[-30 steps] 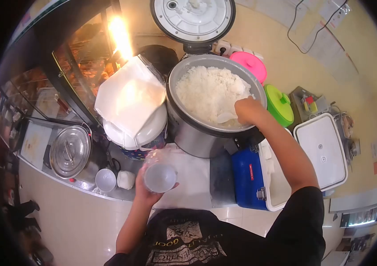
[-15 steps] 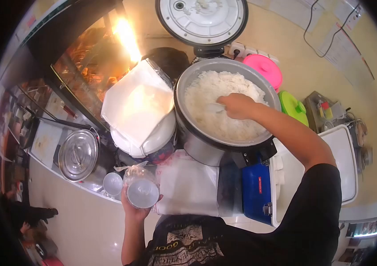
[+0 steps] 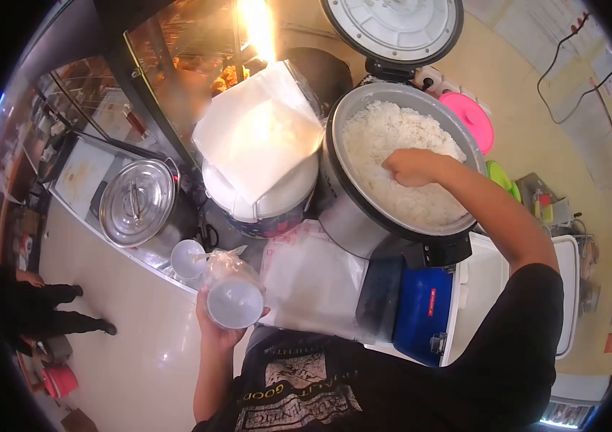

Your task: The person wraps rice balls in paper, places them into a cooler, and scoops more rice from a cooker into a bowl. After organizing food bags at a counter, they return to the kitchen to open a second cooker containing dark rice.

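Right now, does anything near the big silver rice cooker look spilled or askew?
No spilled rice shows. One oddity: a white paper sheet lies askew on the smaller white round cooker, overhanging it beside the large silver rice cooker. The right hand is in the white rice; the left hand holds a bag-wrapped plastic cup.

Steel pot (image 3: 136, 203), blue cooler (image 3: 421, 309) — perhaps a pink lid (image 3: 471, 121).

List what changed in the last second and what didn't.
The right hand moved from the near rim of the rice cooker to the middle of the rice; its white scoop no longer shows. The left hand still holds the bag-lined cup; the lid stays open.
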